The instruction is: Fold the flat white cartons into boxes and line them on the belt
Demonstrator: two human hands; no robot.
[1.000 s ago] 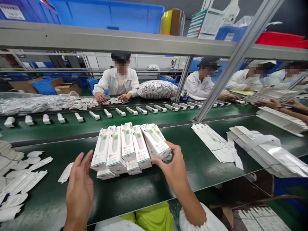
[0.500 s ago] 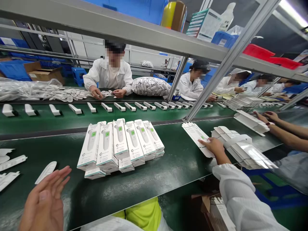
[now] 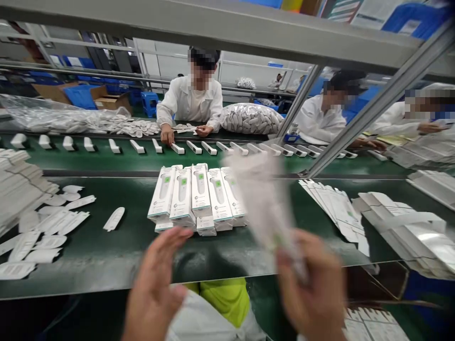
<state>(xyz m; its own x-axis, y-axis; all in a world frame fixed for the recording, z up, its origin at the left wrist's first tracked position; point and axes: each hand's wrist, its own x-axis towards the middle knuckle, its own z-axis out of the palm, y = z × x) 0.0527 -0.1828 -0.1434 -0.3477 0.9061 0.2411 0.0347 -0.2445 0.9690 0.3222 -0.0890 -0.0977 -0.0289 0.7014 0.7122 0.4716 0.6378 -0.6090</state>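
Note:
My right hand [image 3: 313, 289] is raised in front of me, closed on a flat folded carton [image 3: 261, 199] that is smeared by motion. Beside it my left hand [image 3: 156, 289] hangs open, fingers apart, holding nothing. Past both hands a cluster of several white thermometer boxes [image 3: 199, 196] lies on the green bench [image 3: 106, 255]. A fanned stack of flat cartons [image 3: 334, 206] sits on the bench to the right.
White plastic pieces [image 3: 42, 227] are scattered at the left. A conveyor [image 3: 106, 161] behind carries a row of white thermometers. Co-workers in white coats sit across it. A slanted metal post [image 3: 377, 104] rises at the right. Silver-wrapped bundles [image 3: 408, 227] lie far right.
My right hand has come back from the stack at the right with one flat carton. My left hand has risen toward the middle. The camera has swung left.

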